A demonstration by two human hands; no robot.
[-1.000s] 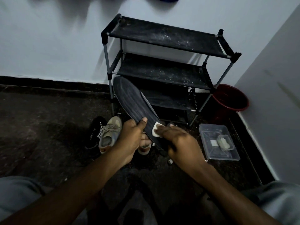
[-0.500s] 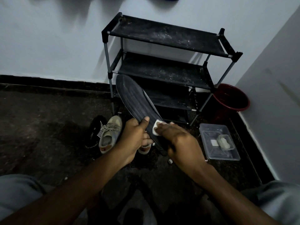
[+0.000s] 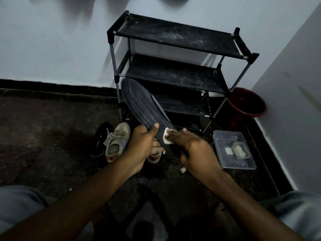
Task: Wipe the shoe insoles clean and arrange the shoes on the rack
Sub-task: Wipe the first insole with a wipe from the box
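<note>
A dark grey insole (image 3: 144,106) is seen, ruled with fine lines along its length and edged in paler grey. A white pad (image 3: 166,137) is shown up sharply. The shelves of the rack (image 3: 175,39) are seen black and flecked with pale specks, its poles grey. A deep red bucket (image 3: 246,103) is picked out. A clear tub (image 3: 234,164) is noted, with a white square (image 3: 228,151) in it. A beige shoe (image 3: 118,141) is spotted, and a black shoe (image 3: 102,138) is seen striped in white. The floor (image 3: 43,127) is seen dark and mottled, the wall (image 3: 52,49) pale.
</note>
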